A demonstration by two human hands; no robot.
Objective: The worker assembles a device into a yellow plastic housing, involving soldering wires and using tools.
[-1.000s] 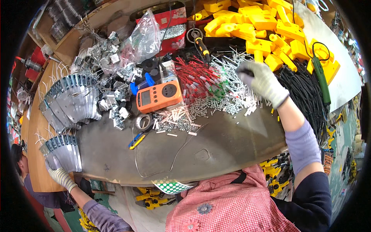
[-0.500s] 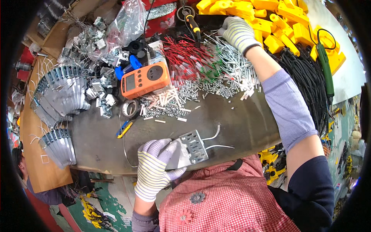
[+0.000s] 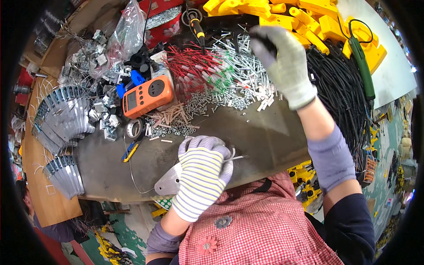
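My left hand (image 3: 201, 174), in a striped knit glove, is closed around a grey metal piece over the table's near edge. The piece's flat tapered plate (image 3: 167, 182), with small holes, sticks out to the left of the fingers. Two white wires (image 3: 236, 157) come out beyond the hand on the right; the slotted block is hidden under the glove. My right hand (image 3: 282, 62), gloved too, hangs over the right end of a heap of long silver screws (image 3: 240, 55), beside black cables (image 3: 333, 84). Its fingers are curled and smeared by motion, so any small thing in them cannot be made out.
An orange meter (image 3: 148, 96) stands among red leads (image 3: 194, 62), small screws and nuts. A tape roll (image 3: 134, 129) and a yellow-blue cutter (image 3: 130, 151) lie left of my hand. Fanned metal plates (image 3: 66, 174) are at the left; yellow housings (image 3: 324, 26) and a green-handled tool (image 3: 361, 66) at the right.
My right hand has drawn back from the far end of the screw heap. My left hand has shifted right and now covers the slotted block, with the plate's tapered end showing leftward.
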